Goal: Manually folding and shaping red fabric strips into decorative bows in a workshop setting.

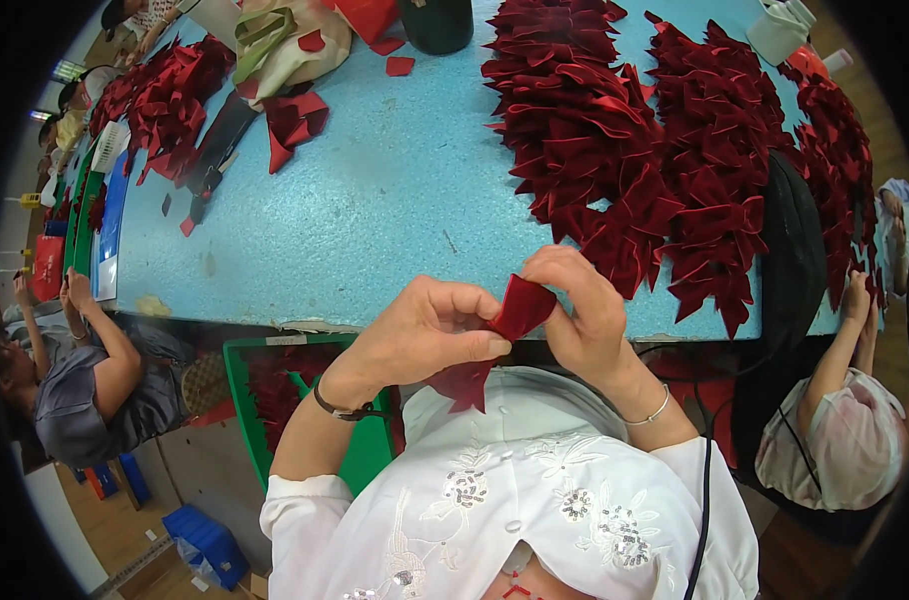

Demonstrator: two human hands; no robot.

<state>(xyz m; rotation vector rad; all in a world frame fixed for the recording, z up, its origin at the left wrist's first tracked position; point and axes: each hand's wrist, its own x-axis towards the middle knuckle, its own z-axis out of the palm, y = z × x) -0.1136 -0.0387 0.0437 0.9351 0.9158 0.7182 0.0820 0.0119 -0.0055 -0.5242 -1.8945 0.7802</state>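
Just off the near edge of the blue table, my left hand [425, 330] pinches a dark red velvet ribbon piece [523, 306] between thumb and fingers. My right hand [582, 310] grips the folded upper part of the same piece. Its pointed tail hangs below my left hand, in front of my white blouse. Beyond my hands, to the right, long rows of dark red velvet bows [575, 130] lie stacked on the table, the closest ones a short way from my right hand.
A green crate [237, 385] with red pieces stands below the table at left. Loose red scraps [295, 125], a cloth bag [293, 50] and a dark container [437, 25] sit on the blue tabletop [375, 200]. A black bag [793, 240] rests at right. Other people work on both sides.
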